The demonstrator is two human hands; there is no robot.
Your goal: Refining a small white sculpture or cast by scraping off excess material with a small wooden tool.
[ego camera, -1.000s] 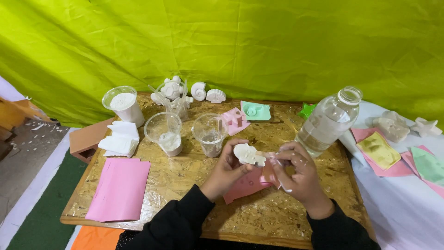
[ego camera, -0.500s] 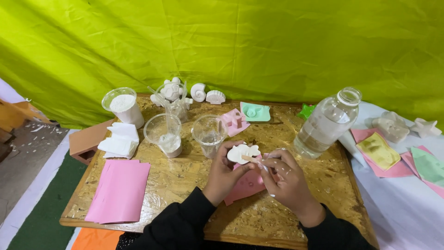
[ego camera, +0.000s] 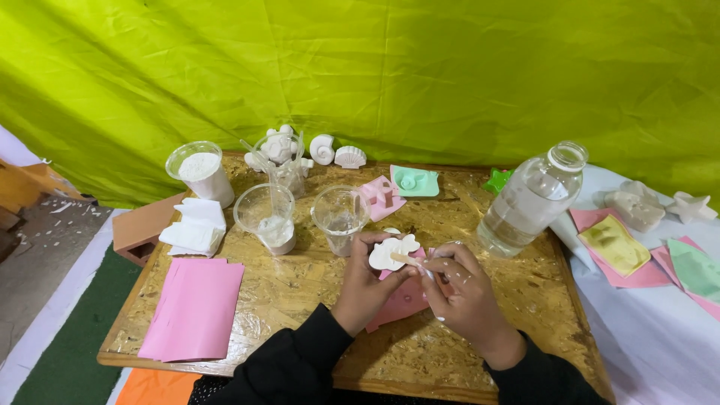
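Observation:
My left hand (ego camera: 365, 283) holds a white, flower-shaped plaster cast (ego camera: 393, 251) up above the wooden board table (ego camera: 300, 292). My right hand (ego camera: 461, 289) grips a thin wooden stick (ego camera: 409, 260), its tip resting against the cast. Both hands hover over a pink sheet (ego camera: 401, 300) lying on the table. A clear plastic cup (ego camera: 340, 217) stands just behind the cast, and a second cup with white powder (ego camera: 268, 220) is to its left.
A large clear bottle (ego camera: 529, 201) leans at the right. A cup of white powder (ego camera: 201, 171), white casts (ego camera: 322, 150), pink mould (ego camera: 379, 196) and green mould (ego camera: 414, 181) stand at the back. Pink paper (ego camera: 193, 309) and tissues (ego camera: 192, 229) lie left. More moulds (ego camera: 615, 244) lie on the white cloth.
Both hands have shifted a little left and toward the cups, bringing the cast with them. The stick now lies across the cast's lower edge.

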